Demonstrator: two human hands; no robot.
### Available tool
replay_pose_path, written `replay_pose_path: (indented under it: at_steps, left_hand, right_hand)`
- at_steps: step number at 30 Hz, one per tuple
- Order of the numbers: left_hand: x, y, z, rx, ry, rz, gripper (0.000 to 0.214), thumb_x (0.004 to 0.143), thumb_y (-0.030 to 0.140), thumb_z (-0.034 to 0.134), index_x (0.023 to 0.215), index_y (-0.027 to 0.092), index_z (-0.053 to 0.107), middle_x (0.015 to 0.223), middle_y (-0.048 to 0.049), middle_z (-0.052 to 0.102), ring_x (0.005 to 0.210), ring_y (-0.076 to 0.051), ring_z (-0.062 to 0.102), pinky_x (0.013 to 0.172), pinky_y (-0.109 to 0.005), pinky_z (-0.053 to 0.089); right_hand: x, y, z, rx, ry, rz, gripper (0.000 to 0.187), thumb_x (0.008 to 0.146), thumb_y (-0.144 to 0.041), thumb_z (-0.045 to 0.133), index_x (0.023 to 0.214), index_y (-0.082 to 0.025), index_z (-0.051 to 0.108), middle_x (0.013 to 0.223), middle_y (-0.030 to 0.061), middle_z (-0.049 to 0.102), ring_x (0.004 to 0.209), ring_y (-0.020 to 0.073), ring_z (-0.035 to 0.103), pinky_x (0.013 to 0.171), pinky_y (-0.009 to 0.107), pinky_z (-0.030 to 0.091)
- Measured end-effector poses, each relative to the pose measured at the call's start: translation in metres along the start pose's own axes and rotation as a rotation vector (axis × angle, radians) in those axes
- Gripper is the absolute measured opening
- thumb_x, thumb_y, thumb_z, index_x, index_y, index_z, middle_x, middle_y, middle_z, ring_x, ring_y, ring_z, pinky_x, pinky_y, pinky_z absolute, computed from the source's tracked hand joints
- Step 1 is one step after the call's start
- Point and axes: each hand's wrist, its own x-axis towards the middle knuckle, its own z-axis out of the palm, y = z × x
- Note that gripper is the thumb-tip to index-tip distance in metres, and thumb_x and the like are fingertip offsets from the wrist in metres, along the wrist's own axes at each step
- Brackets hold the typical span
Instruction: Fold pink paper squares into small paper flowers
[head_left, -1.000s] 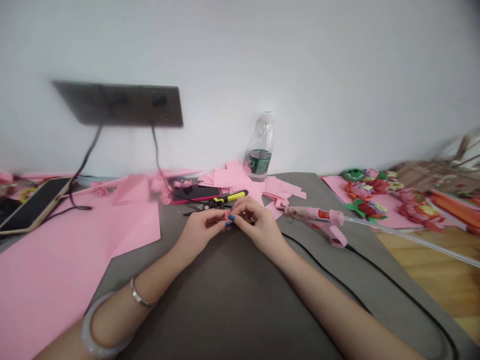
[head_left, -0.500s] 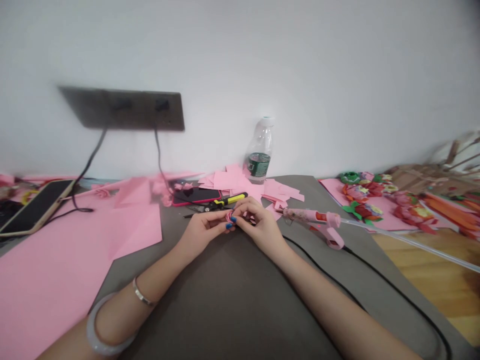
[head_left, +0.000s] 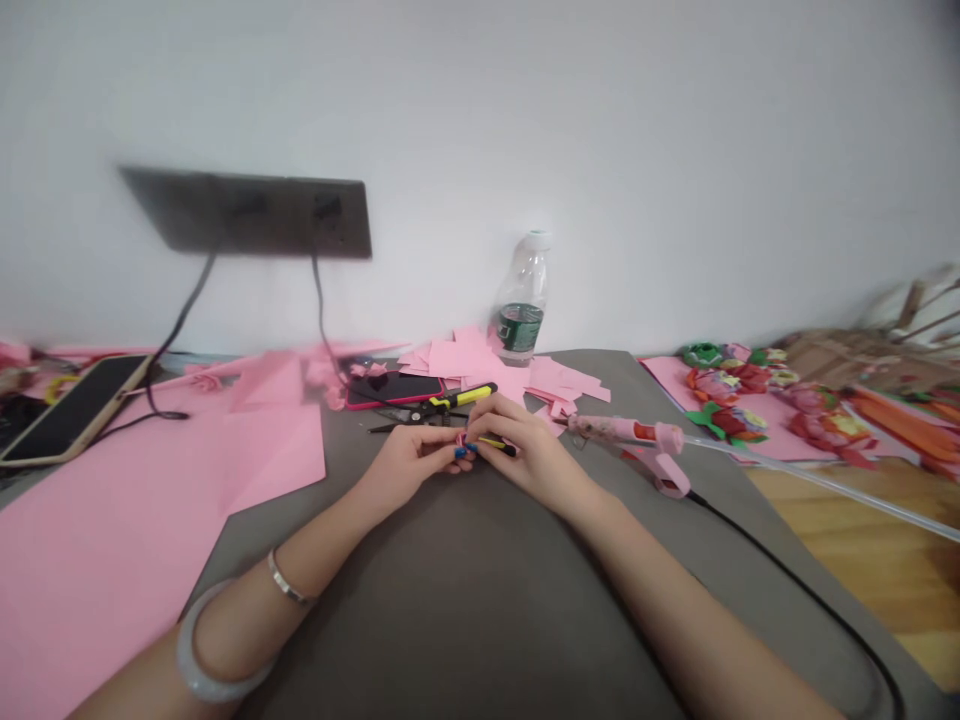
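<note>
Probably a home craft corner: glue gun (head_left: 626, 432), paper flowers (head_left: 727, 422) (wooden floor (head_left: 847, 540) too).

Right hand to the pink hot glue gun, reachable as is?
Probably yes. The right hand lies close beside the pink hot glue gun, with only bare grey surface between them. It seems to be holding a slim yellow-and-black tool, though, which it would likely have to release first.

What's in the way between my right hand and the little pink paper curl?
Nothing visible: the right hand sits right beside the pink paper curl, pinched in the left hand's fingers, and its yellow-and-black tool points toward the curl.
</note>
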Motion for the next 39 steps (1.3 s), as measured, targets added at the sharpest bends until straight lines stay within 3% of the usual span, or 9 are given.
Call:
replay_pose_path:
  at_steps: [4, 8, 14, 18, 25, 34, 39]
  left_hand:
    - [0.000, -0.001, -0.002, 0.015, -0.096, -0.034, 0.027, 0.083, 0.032, 0.068, 0.101, 0.016, 0.078, 0.092, -0.0093, 0.078, 0.083, -0.021, 0.073, 0.077, -0.031, 0.059]
    - [0.001, -0.001, -0.003, 0.002, -0.110, -0.042, 0.026, 0.082, 0.033, 0.069, 0.099, 0.015, 0.078, 0.094, -0.0099, 0.078, 0.083, -0.020, 0.073, 0.078, -0.031, 0.058]
    - [0.001, 0.000, 0.000, -0.192, 0.119, -0.061, 0.038, 0.074, 0.034, 0.079, 0.105, 0.015, 0.072, 0.090, -0.0090, 0.077, 0.077, -0.018, 0.073, 0.075, -0.030, 0.058]
    - [0.001, 0.000, 0.000, -0.184, 0.131, -0.066, 0.031, 0.073, 0.033, 0.079, 0.097, 0.013, 0.074, 0.089, -0.0098, 0.078, 0.077, -0.018, 0.073, 0.076, -0.029, 0.057]
    - [0.004, -0.003, -0.009, -0.103, -0.048, -0.125, 0.029, 0.077, 0.032, 0.076, 0.098, 0.012, 0.076, 0.085, -0.0114, 0.078, 0.077, -0.018, 0.074, 0.072, -0.027, 0.057]
    - [0.005, 0.002, -0.015, -0.003, -0.199, -0.187, 0.017, 0.080, 0.025, 0.072, 0.092, 0.013, 0.076, 0.087, -0.0108, 0.078, 0.079, -0.017, 0.074, 0.071, -0.023, 0.057]
    - [0.005, 0.004, -0.016, 0.018, -0.220, -0.188, 0.016, 0.081, 0.024, 0.069, 0.091, 0.013, 0.075, 0.086, -0.0102, 0.077, 0.078, -0.017, 0.074, 0.071, -0.024, 0.056]
  right_hand:
    - [-0.002, -0.002, -0.006, -0.053, -0.124, -0.025, 0.020, 0.096, -0.021, 0.049, 0.090, -0.023, 0.067, 0.097, 0.0089, 0.058, 0.086, 0.0203, 0.058, 0.074, 0.033, 0.050]
    - [-0.003, -0.003, -0.005, -0.068, -0.133, -0.014, 0.019, 0.096, -0.018, 0.048, 0.091, -0.023, 0.066, 0.098, 0.0086, 0.057, 0.087, 0.0199, 0.058, 0.075, 0.033, 0.050]
    - [0.000, -0.001, 0.010, 0.046, 0.081, 0.101, 0.013, 0.090, -0.011, 0.053, 0.084, -0.021, 0.058, 0.089, 0.0050, 0.057, 0.080, 0.0181, 0.056, 0.070, 0.031, 0.047]
    - [0.000, 0.002, 0.015, 0.078, 0.142, 0.146, 0.012, 0.087, -0.013, 0.056, 0.079, -0.021, 0.059, 0.083, 0.0034, 0.057, 0.073, 0.0166, 0.054, 0.064, 0.029, 0.044]
    - [-0.001, 0.001, 0.001, 0.141, -0.072, 0.194, 0.010, 0.089, -0.016, 0.058, 0.081, -0.019, 0.064, 0.086, 0.0037, 0.057, 0.072, 0.0144, 0.054, 0.059, 0.025, 0.042]
    - [-0.002, -0.008, -0.008, 0.013, -0.276, 0.085, 0.015, 0.094, -0.011, 0.052, 0.088, -0.017, 0.064, 0.090, 0.0046, 0.054, 0.078, 0.0142, 0.054, 0.067, 0.024, 0.043]
    - [-0.002, -0.012, -0.010, -0.065, -0.327, 0.089, 0.016, 0.094, -0.009, 0.051, 0.089, -0.018, 0.064, 0.089, 0.0041, 0.052, 0.077, 0.0145, 0.053, 0.067, 0.024, 0.042]
